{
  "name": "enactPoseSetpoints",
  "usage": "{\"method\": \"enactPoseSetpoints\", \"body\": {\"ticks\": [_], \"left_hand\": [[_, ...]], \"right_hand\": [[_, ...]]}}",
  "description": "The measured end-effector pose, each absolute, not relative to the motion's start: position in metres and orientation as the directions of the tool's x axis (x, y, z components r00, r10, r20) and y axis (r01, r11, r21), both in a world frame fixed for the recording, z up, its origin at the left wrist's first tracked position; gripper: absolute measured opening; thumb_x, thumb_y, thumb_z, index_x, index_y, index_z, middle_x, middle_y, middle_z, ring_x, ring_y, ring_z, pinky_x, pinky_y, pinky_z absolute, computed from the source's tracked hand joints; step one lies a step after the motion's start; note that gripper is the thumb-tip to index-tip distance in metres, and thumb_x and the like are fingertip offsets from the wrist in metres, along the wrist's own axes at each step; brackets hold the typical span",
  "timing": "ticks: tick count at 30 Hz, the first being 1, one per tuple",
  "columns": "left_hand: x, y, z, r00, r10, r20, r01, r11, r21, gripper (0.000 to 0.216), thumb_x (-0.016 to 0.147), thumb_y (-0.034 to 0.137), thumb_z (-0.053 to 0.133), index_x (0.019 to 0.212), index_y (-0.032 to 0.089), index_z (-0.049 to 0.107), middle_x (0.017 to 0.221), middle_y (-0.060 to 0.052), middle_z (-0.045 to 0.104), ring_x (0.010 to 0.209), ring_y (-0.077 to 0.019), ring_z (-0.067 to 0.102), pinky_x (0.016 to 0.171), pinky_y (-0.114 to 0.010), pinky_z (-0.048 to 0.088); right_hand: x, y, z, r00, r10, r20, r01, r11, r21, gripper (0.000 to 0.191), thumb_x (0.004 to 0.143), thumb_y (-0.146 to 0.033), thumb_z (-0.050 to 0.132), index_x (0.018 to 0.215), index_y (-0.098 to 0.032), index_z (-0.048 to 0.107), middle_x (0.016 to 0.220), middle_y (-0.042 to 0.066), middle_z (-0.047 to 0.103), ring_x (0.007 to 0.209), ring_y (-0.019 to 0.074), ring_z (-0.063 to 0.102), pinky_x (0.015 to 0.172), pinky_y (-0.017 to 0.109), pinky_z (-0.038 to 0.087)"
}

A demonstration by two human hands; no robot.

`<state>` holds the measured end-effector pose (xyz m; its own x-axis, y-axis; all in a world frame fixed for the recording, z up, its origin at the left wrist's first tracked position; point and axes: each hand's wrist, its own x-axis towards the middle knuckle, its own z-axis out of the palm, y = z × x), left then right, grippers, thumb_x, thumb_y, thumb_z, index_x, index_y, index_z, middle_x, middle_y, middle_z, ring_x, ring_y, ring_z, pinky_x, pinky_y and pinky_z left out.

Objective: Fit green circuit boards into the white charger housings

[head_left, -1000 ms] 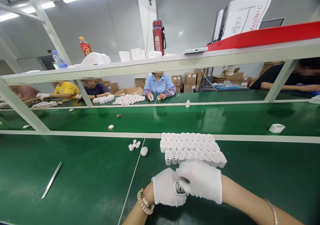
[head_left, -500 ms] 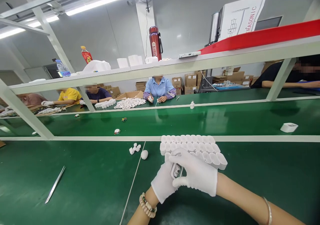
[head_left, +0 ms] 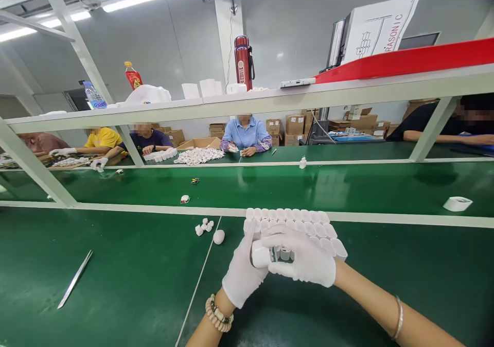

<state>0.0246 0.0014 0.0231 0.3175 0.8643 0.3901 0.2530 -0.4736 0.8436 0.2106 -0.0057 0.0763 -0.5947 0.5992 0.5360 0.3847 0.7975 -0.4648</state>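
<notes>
Just in front of the rows of white plastic cases (head_left: 309, 228), both gloved hands are together on one small white plastic case (head_left: 261, 254). My left hand (head_left: 244, 272) is closed around it, with its plain rounded side facing me. The fingers and thumb of my right hand (head_left: 304, 257) curve about its right end. A little grey and greenish part shows between those fingers, but its kind is unclear. The right fingers partly cover the case's open end. Behind my hands, parts of the front row of cases are hidden.
Metal tweezers (head_left: 75, 280) lie on the green table at left. A white egg-shaped piece (head_left: 218, 237) and several small white pieces (head_left: 204, 226) sit left of the rows. Beyond a pale rail, the green strip (head_left: 239, 192) carries scattered parts. Co-workers sit across, below a shelf (head_left: 231, 105).
The case has turned: its opening with inner parts faced me before, and now its plain white side does. My hands have shifted slightly. Across the table, a co-worker's gloved hand has reached toward the strip.
</notes>
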Motion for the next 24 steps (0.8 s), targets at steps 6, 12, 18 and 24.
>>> {"method": "enactPoseSetpoints", "body": {"ticks": [6,12,18,24], "left_hand": [[0.008,0.023,0.017,0.128,0.876,0.465,0.623,-0.436,0.650,0.053,0.089,0.018,0.047,0.141,0.019,0.036,0.093,-0.002,0.059,0.075,-0.0149,0.054,0.081,-0.033,0.050],[-0.005,0.041,0.005,0.072,0.939,0.335,0.805,-0.253,0.536,0.047,0.083,0.009,0.046,0.129,0.017,0.050,0.103,-0.007,0.057,0.094,-0.0215,0.053,0.088,-0.035,0.046],[0.000,0.044,-0.004,0.102,0.970,0.221,0.831,-0.205,0.518,0.058,0.078,0.008,0.049,0.134,0.024,0.048,0.108,-0.007,0.058,0.089,-0.0214,0.058,0.077,-0.031,0.047],[0.005,0.050,-0.012,0.120,0.974,0.190,0.837,-0.202,0.508,0.029,0.083,0.017,0.050,0.110,0.020,0.061,0.103,-0.009,0.060,0.098,-0.0237,0.056,0.088,-0.032,0.041]], "right_hand": [[0.267,0.027,0.101,-0.438,0.668,0.602,0.708,0.668,-0.227,0.026,0.083,-0.021,0.055,0.106,-0.025,0.066,0.119,0.005,0.061,0.109,0.0202,0.057,0.094,0.035,0.048],[0.374,0.095,0.063,-0.178,0.848,0.499,0.922,0.320,-0.217,0.018,0.081,-0.016,0.052,0.084,-0.018,0.070,0.097,0.008,0.065,0.092,0.0206,0.058,0.082,0.033,0.048],[0.423,0.129,-0.025,0.037,0.910,0.413,0.980,0.047,-0.192,0.022,0.093,-0.024,0.050,0.111,-0.014,0.059,0.119,0.011,0.058,0.094,0.0172,0.059,0.082,0.035,0.049],[0.443,0.139,-0.058,0.107,0.921,0.376,0.983,-0.041,-0.179,0.038,0.093,-0.031,0.042,0.126,-0.016,0.054,0.139,0.014,0.043,0.104,0.0239,0.060,0.087,0.036,0.049]]}}
